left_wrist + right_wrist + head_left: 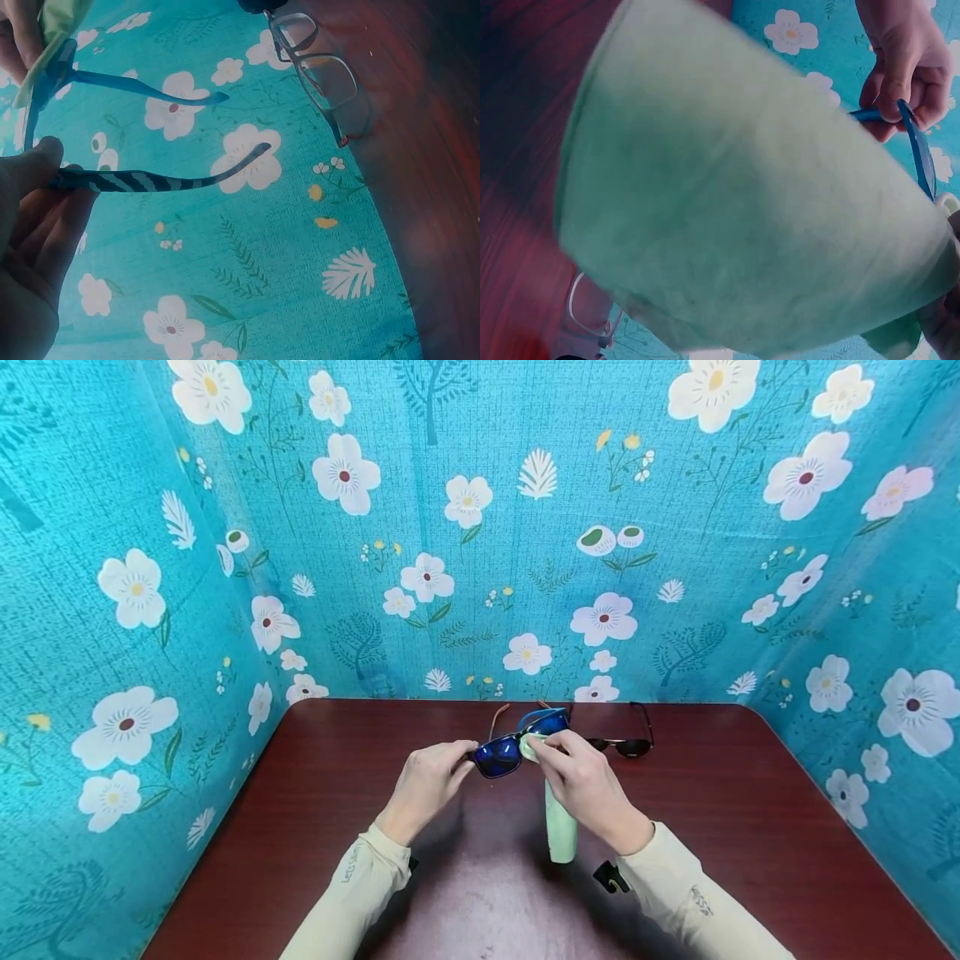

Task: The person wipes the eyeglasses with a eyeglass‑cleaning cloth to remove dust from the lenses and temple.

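In the head view, a pair of sunglasses (497, 758) with dark blue mirrored lenses is held up above the table. My left hand (427, 781) pinches it at one end of the frame, near the hinge. The left wrist view shows its striped temple arm (150, 182) unfolded and pointing away. My right hand (588, 777) grips a light green cloth (561, 831) and presses a bunched part onto the lens area near the nose bridge. The rest of the cloth hangs below that hand and fills much of the right wrist view.
Dark sunglasses (633, 747) lie toward the back of the reddish-brown table (337, 827). Clear eyeglasses (330, 79) also rest there, mostly hidden behind the held pair in the head view. A blue floral curtain (465, 593) borders the table's back and sides.
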`<state>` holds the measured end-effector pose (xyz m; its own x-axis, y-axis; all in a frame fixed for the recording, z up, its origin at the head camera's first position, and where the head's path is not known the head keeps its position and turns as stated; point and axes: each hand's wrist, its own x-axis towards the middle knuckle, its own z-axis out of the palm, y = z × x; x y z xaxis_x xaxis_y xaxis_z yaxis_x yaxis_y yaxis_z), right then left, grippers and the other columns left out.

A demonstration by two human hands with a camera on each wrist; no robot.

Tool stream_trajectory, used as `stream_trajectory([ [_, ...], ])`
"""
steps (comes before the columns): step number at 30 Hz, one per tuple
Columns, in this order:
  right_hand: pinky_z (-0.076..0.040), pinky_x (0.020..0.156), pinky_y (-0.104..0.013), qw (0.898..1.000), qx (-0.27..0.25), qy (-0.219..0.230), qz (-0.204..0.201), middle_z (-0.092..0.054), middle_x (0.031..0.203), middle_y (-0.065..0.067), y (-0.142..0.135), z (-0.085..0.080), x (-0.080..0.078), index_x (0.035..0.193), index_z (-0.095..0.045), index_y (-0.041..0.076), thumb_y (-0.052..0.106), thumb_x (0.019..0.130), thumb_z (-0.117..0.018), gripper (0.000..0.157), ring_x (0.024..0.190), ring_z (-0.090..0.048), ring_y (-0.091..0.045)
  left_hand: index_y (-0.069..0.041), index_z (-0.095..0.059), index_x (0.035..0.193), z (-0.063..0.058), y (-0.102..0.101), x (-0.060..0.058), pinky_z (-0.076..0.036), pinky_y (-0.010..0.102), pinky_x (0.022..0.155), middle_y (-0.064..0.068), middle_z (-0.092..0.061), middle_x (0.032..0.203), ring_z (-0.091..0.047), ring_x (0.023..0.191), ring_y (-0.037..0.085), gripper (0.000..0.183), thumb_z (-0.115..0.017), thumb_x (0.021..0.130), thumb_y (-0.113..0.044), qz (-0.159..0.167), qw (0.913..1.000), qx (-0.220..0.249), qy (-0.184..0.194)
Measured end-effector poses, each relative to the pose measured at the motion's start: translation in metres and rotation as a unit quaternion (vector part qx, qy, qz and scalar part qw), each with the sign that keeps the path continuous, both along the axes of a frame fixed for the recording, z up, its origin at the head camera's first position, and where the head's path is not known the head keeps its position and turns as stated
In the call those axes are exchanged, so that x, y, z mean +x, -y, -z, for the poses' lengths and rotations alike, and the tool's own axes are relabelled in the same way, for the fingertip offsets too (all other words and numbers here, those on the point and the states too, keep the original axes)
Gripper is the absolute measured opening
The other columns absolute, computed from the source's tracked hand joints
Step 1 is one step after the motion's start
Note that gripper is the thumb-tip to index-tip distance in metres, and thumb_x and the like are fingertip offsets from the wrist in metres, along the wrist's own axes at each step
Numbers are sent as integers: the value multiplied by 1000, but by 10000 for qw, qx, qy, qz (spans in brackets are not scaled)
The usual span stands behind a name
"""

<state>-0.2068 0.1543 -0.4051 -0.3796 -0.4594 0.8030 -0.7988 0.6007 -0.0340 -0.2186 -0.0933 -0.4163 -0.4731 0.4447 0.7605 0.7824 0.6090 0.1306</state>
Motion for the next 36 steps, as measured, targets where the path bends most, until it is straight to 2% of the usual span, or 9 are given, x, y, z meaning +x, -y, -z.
stream_trajectory([
  [3,-43,53,-27,9999,-86,-65,90,-56,88,-10,-3,0,-2,111,-69,2,16,100,-45,30,69,-49,-16,-6,-66,100,0,0,0,-53,29,67,3,-69,88,-66,76,14,28,-79,75,-5,131,9999,-41,-65],
  [6,-44,52,-28,9996,-112,-70,239,-56,87,-10,-7,0,-5,111,-69,2,6,93,-58,22,68,-49,-16,-5,-66,101,0,0,0,-53,28,68,3,-69,88,-66,78,14,28,-78,76,-4,216,9997,-80,-67],
  [10,-44,50,-30,9987,-170,-69,469,-56,86,-10,-14,-1,-10,108,-70,1,-8,77,-70,33,65,-50,-16,-6,-65,100,2,1,0,-53,28,67,2,-69,86,-66,76,12,26,-77,77,-4,257,9996,-76,-45],
  [12,-44,50,-31,9981,-198,-54,575,-55,86,-10,-18,-1,-13,107,-71,1,-10,74,-71,34,64,-50,-16,-6,-65,100,2,3,-1,-53,28,67,2,-68,86,-65,76,12,25,-77,77,-4,286,9996,-28,-50],
  [16,-44,50,-31,9974,-253,-72,669,-55,86,-11,-25,-1,-15,106,-71,0,-12,73,-71,35,64,-49,-17,-6,-66,100,3,5,-2,-54,29,69,3,-69,88,-66,78,14,25,-77,77,-5,331,9993,162,-69],
  [22,-42,49,-29,9982,-244,-7,539,-55,85,-10,-28,2,-14,108,-70,1,-10,73,-72,37,62,-48,-15,-5,-68,99,4,7,-4,-54,29,71,4,-70,90,-67,80,15,27,-79,74,-5,230,9989,411,-23],
  [30,-46,53,-27,9997,-59,190,140,-56,88,-9,-19,7,-10,105,-70,0,2,85,-66,21,68,-52,-15,-7,-69,98,5,5,-6,-54,29,68,3,-70,88,-67,78,14,27,-80,74,-8,35,9985,534,131],
  [36,-44,51,-26,9988,-348,281,192,-58,89,-8,-15,7,-13,107,-70,0,-2,78,-72,29,63,-52,-13,-8,-69,95,5,-1,-9,-52,29,62,3,-70,84,-65,73,13,24,-80,75,-10,-13,9990,434,74],
])
